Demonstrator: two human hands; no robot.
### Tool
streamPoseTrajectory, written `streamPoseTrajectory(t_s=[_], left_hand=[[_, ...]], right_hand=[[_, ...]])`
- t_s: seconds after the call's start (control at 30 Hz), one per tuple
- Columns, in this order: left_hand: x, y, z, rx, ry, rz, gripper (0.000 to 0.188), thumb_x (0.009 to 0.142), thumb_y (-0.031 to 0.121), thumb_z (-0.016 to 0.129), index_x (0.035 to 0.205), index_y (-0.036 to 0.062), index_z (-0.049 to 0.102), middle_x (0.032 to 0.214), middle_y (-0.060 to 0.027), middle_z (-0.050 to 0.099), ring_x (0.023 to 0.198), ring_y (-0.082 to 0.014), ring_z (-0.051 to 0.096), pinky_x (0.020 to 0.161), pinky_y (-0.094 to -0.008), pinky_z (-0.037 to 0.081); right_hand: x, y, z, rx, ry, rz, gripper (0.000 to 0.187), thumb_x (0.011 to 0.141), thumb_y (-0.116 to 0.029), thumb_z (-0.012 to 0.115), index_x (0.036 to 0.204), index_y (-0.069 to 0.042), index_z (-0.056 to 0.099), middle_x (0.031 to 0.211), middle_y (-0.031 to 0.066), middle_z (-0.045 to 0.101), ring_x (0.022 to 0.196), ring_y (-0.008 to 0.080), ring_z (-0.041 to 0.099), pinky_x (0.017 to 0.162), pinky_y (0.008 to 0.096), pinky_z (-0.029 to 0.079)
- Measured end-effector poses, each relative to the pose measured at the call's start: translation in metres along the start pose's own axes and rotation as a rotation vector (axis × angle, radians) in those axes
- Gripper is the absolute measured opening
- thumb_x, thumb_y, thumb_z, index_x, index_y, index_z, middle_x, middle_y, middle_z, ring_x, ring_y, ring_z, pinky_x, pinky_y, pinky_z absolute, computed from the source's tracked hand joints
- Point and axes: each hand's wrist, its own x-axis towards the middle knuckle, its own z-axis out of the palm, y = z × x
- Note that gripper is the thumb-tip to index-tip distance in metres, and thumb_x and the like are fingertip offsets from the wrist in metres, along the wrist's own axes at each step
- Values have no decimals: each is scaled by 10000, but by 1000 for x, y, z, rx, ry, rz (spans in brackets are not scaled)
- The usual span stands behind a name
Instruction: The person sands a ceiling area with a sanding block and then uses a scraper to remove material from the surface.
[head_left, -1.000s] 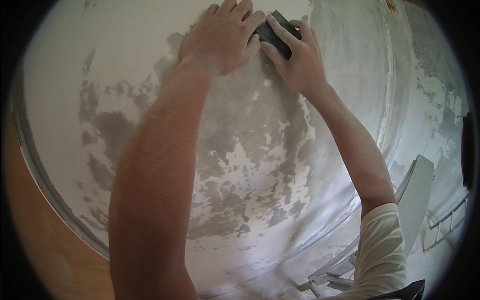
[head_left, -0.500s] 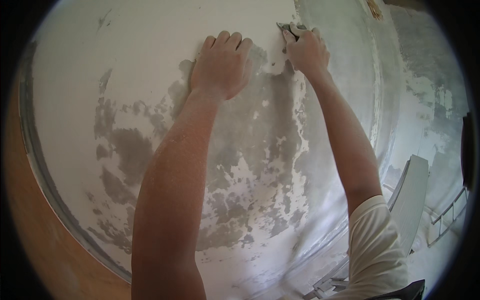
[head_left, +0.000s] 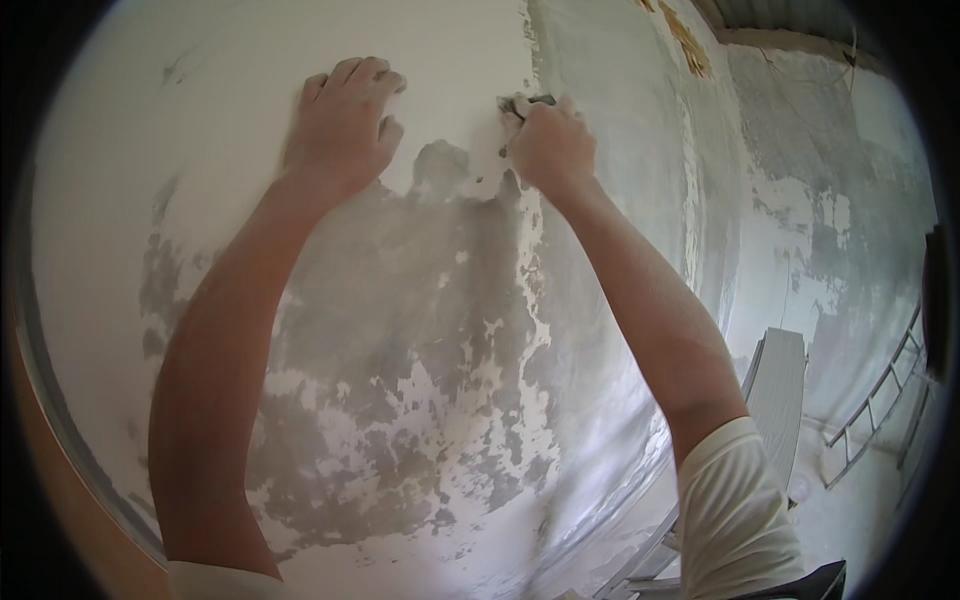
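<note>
My left hand lies against the white coating of the wall, its fingers bent a little and its thumb held apart, with nothing in it. Farther right, my right hand grips a small scraper, apparently a putty knife, mostly hidden by the fingers. Its blade is at the wall beside a ragged vertical edge, where white coating meets grey. Below both hands spreads a bare grey patch with uneven white remnants. Pale dust covers my fingertips.
An orange-brown surface borders the wall at lower left. Long grey panels lean at the right, near a metal ladder. A second patchy wall stands at far right, under a corrugated ceiling.
My view has shifted to the right and up. My left hand has moved left off the top of the grey patch, its thumb now spread. My right hand still grips the scraper near the ragged edge.
</note>
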Motion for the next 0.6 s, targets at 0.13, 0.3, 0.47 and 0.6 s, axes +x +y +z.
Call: streamPoseTrajectory(t_s=[0.13,0.3,0.47,0.6], left_hand=[[-17,-8,15,118,46,14,421,996,232,669,1412,184,627,1552,-15,535,1518,-198,434,1245,-487,330],[7,-4,-1,50,68,-45,378,1003,266,681,1372,191,647,1531,-3,552,1494,-192,455,1252,-491,311],[-7,2,14,-17,84,-24,320,994,267,681,1301,176,686,1478,1,588,1456,-187,486,1233,-482,315],[-11,-3,15,-3,68,-49,311,985,260,678,1283,170,691,1447,-2,600,1433,-184,503,1218,-467,323]], right_hand=[[-71,-34,12,-69,22,-186,346,1066,-289,603,1368,-164,716,1419,271,511,1214,456,623,904,518,612],[-40,1,14,-41,112,-116,392,1069,-444,608,1400,-284,744,1376,237,601,1218,465,643,959,567,580],[-5,11,18,23,97,130,403,1076,-445,578,1397,-260,735,1364,226,602,1217,478,640,988,576,557],[-84,-26,36,-26,182,-123,410,1084,-454,563,1412,-265,721,1347,217,600,1200,465,641,1001,569,545]])
